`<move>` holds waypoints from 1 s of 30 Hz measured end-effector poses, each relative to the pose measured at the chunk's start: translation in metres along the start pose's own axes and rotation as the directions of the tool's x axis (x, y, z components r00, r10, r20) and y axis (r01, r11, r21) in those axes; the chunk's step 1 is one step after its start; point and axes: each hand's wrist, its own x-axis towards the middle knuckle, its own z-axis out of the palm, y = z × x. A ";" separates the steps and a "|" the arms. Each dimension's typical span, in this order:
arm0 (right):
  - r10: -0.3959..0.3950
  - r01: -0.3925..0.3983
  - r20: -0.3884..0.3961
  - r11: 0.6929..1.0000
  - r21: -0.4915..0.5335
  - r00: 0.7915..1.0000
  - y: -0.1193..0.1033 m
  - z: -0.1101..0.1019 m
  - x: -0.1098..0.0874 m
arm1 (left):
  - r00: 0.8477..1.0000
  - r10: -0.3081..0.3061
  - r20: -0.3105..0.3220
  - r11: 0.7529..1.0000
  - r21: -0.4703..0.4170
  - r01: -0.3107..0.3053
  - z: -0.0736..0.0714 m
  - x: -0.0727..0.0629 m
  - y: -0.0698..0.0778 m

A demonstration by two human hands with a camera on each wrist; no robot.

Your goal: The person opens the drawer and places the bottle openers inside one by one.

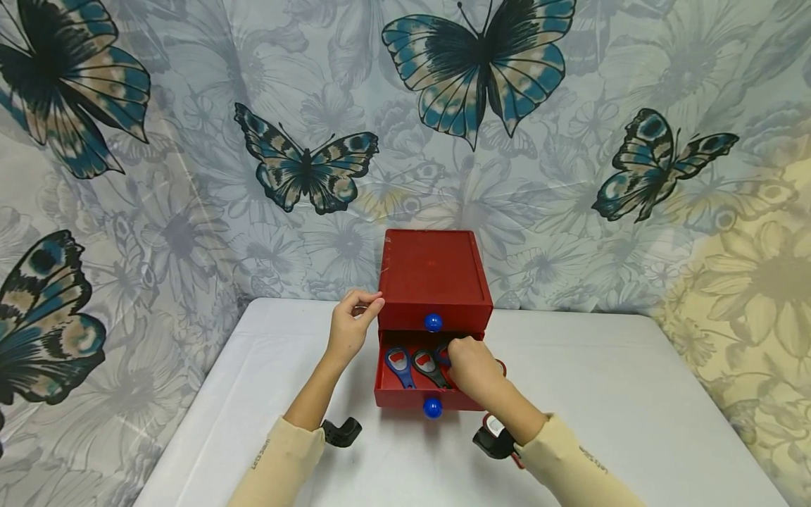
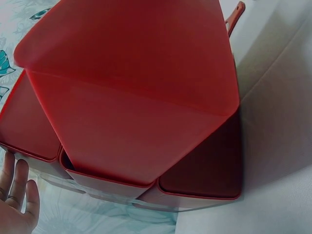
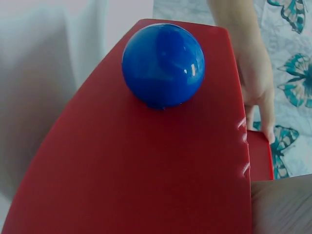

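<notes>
A red two-drawer box (image 1: 436,271) stands on the table, its lower drawer (image 1: 395,400) pulled out. My left hand (image 1: 352,327) rests fingertips at the box's upper left edge; in the left wrist view its fingers are extended. My right hand (image 1: 474,362) reaches down into the drawer's right part, fingers bent and their tips hidden. Right by it is a partly covered blue ring-headed tool (image 1: 441,354), like a bottle opener; I cannot tell whether the fingers hold it. To its left lie a black tool (image 1: 426,363) and another blue one (image 1: 398,360) of the same shape.
Blue ball knobs stand on the upper (image 1: 434,322) and lower (image 1: 433,408) drawer fronts. A red-rimmed tool (image 1: 493,424) lies on the white table (image 1: 570,366) under the right wrist, and another red rim (image 1: 503,367) shows beside the drawer. Butterfly-patterned cloth (image 1: 526,183) hangs behind.
</notes>
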 end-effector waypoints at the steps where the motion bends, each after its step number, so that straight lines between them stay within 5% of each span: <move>1: 0.000 0.000 -0.004 1.000 0.000 1.000 0.000 0.000 0.000 | 1.000 0.002 -0.001 1.000 0.000 -0.002 0.000 0.000 0.000; 8: 0.029 -0.029 -0.021 0.999 0.028 0.999 0.005 0.002 -0.001 | 1.000 0.019 -0.002 1.000 -0.012 -0.019 0.001 0.001 -0.001; 20: 0.073 -0.058 -0.040 0.953 0.297 0.997 0.017 -0.011 -0.013 | 1.000 0.019 -0.012 1.000 0.000 -0.019 0.001 0.001 -0.002; 24: 0.064 -0.038 -0.047 0.905 0.423 0.997 0.021 -0.014 -0.022 | 1.000 0.022 -0.010 1.000 -0.002 -0.022 0.001 0.000 -0.002; 30: 0.013 -0.027 0.027 0.790 0.612 1.000 0.020 -0.020 -0.037 | 1.000 0.024 -0.018 1.000 -0.002 -0.024 0.001 -0.001 -0.002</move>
